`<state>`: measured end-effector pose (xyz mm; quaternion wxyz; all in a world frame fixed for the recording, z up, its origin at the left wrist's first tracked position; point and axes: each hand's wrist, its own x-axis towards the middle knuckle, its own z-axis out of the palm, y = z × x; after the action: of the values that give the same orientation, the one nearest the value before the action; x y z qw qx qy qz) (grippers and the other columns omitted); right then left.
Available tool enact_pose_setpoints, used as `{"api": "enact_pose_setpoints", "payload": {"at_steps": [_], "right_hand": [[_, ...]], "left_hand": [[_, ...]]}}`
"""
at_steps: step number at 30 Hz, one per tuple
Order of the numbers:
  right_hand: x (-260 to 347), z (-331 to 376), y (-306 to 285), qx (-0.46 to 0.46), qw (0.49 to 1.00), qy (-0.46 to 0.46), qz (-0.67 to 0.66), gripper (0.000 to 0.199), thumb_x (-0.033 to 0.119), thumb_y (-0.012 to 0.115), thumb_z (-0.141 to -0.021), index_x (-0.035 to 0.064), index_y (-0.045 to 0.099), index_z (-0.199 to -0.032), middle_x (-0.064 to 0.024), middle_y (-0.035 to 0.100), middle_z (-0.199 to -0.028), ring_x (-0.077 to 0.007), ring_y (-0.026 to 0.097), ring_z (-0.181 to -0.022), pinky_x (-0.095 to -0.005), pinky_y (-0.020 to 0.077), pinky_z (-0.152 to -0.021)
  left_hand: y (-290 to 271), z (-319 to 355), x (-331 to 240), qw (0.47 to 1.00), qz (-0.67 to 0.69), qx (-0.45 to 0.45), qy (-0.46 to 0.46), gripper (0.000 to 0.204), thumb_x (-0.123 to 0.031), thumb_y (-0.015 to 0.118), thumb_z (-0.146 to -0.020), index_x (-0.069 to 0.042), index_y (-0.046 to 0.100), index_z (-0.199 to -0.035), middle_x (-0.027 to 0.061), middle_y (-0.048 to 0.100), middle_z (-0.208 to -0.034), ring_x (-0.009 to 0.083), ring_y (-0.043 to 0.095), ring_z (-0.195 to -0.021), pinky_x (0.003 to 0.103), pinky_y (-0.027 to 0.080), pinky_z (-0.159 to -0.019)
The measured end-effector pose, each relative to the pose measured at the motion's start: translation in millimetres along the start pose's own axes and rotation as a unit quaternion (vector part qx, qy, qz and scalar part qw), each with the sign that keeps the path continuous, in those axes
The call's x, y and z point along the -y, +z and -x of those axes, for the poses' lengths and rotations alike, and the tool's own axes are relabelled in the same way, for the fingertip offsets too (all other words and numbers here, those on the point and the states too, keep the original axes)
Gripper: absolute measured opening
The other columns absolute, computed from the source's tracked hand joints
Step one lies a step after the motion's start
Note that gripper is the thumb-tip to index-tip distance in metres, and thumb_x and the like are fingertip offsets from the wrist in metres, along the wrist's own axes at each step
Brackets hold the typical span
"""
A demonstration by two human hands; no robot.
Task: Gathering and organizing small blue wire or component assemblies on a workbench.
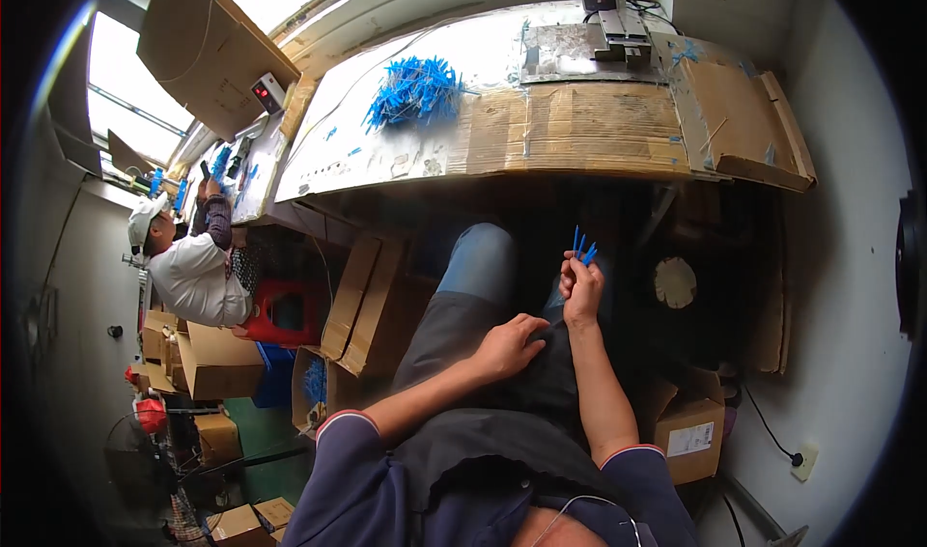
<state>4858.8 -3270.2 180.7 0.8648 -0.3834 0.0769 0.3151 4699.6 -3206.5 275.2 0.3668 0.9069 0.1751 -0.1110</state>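
In my right hand (582, 291), closed and raised above my lap, are several thin blue plastic pieces (585, 246), their tips pointing up from the fingers. My left hand (512, 346) lies on the dark apron over my lap, fingers loosely apart with nothing visible in them. On the white table ahead sits a heap of similar blue pieces (417, 91), some with thin wire-like ends. Their exact kind is too small to make out.
Flattened cardboard (579, 127) covers the table's front. At its back stands a small machine (608, 16) with a red display. A cardboard box (688, 436) is at my right, another (362, 301) at my left. Further left, a person (198, 272) works seated on a red stool (282, 312).
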Motion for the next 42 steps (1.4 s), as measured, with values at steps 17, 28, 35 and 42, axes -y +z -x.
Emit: {"api": "enact_pose_setpoints", "payload": {"at_steps": [17, 28, 35, 42], "right_hand": [[-3, -2, -2, 0.029, 0.999, 0.014, 0.011, 0.013, 0.006, 0.053, -0.091, 0.0005, 0.059, -0.100, -0.0054, 0.059, -0.075, -0.0088, 0.049, -0.054, -0.0246, 0.0417, -0.046], [7, 2, -10, 0.006, 0.999, -0.021, 0.050, 0.013, 0.008, 0.058, -0.090, 0.0012, 0.061, -0.100, -0.0016, 0.057, -0.074, -0.0030, 0.042, -0.050, -0.0191, 0.0307, -0.041], [-9, 7, -7, 0.005, 0.996, -0.045, 0.074, 0.011, 0.011, 0.057, -0.098, 0.0023, 0.060, -0.103, -0.0018, 0.057, -0.076, -0.0046, 0.045, -0.053, -0.0209, 0.0358, -0.044], [-24, -1, 4, -0.038, 0.981, -0.080, 0.171, 0.013, 0.011, 0.053, -0.100, 0.0001, 0.060, -0.104, -0.0048, 0.060, -0.077, -0.0076, 0.050, -0.057, -0.0246, 0.0441, -0.048]], "left_hand": [[11, -9, 4, 0.998, -0.010, 0.043, 0.053, 0.032, -0.017, 0.060, -0.090, -0.006, 0.062, -0.120, 0.0159, 0.064, -0.117, 0.0328, 0.062, -0.111, 0.041, 0.050, -0.095], [14, -23, 15, 0.995, -0.010, 0.034, 0.094, 0.030, -0.017, 0.062, -0.088, -0.007, 0.065, -0.117, 0.0151, 0.065, -0.115, 0.0328, 0.062, -0.109, 0.041, 0.051, -0.094], [-18, -17, 34, 0.997, 0.032, -0.010, 0.069, 0.031, -0.018, 0.065, -0.089, -0.007, 0.066, -0.117, 0.0149, 0.064, -0.117, 0.0338, 0.063, -0.108, 0.041, 0.052, -0.092], [-109, -28, 122, 0.924, 0.181, -0.335, -0.027, 0.022, -0.012, 0.066, -0.090, -0.004, 0.068, -0.111, 0.0125, 0.068, -0.107, 0.0235, 0.068, -0.098, 0.034, 0.054, -0.085]]}}
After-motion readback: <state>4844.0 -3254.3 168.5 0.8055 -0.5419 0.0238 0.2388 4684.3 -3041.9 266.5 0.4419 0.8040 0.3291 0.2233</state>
